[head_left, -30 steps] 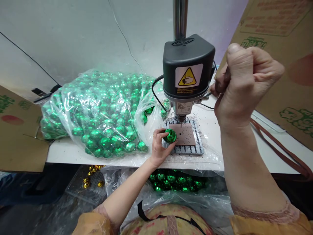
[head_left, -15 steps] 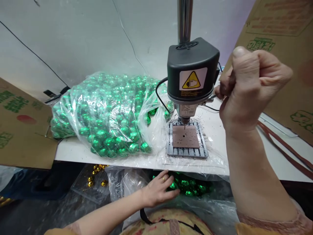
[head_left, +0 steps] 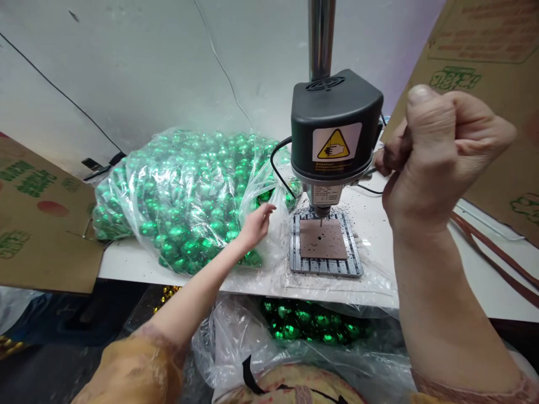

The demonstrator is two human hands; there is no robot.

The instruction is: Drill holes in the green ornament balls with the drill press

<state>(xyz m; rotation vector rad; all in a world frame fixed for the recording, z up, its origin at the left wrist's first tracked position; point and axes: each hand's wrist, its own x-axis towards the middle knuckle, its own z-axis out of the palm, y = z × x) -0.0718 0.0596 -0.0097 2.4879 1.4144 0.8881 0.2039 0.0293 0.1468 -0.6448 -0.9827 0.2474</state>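
A small bench drill press (head_left: pixel 337 129) stands before me, black-headed with a yellow warning label. My right hand (head_left: pixel 442 151) is closed in a fist at its right side, round the feed handle, which is mostly hidden by the fingers. Beneath the thin bit lies a brown square board (head_left: pixel 324 240) with a dark hole in it, on the grooved metal base (head_left: pixel 326 268). My left hand (head_left: pixel 256 224) is at the mouth of a clear plastic bag (head_left: pixel 189 196) of shiny green faceted balls (head_left: pixel 210 216). Its fingers point toward the opening, with no ball visible in them.
Below the table edge, an open plastic bag in front of me holds more green balls (head_left: pixel 314 321). Cardboard boxes stand at the left (head_left: pixel 46 219) and right (head_left: pixel 475 50). Brown straps (head_left: pixel 492 255) lie on the white table (head_left: pixel 135 262). Dark shavings surround the drill base.
My left hand has risen from the green balls in the lower bag to the mouth of the bag on the table. My right hand stays at the drill handle. The view has shifted slightly.
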